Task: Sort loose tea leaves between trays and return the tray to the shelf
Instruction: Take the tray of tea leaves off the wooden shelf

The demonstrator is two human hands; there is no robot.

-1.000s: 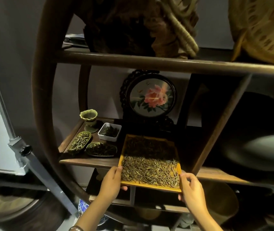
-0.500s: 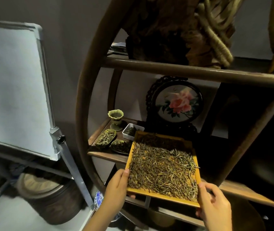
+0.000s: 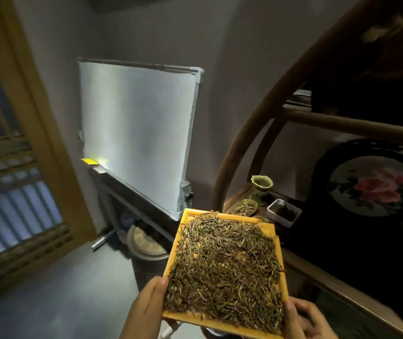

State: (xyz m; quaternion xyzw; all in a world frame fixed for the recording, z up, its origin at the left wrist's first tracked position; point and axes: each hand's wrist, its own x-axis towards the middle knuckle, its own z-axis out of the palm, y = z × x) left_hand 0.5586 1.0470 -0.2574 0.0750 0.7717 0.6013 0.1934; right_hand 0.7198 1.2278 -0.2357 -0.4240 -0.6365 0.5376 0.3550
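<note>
Left hand (image 3: 146, 307) grips the near-left edge of the yellow tray (image 3: 187, 217), thumb on the rim. The loose tea leaves (image 3: 224, 270) are heaped to the rim: light, but they'll spill if it tips, so keep it level, one hand per side. Right hand (image 3: 304, 320) curls round the near-right corner, shelf (image 3: 342, 287) just beside.

Smooth yellow tray (image 3: 277, 250) holds dry, wiry tea leaves (image 3: 224, 270); curved shelf frame (image 3: 264, 111) looks polished wood.

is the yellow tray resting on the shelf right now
No, both hands, left hand and right hand, hold the yellow tray in the air, off the shelf.
</note>
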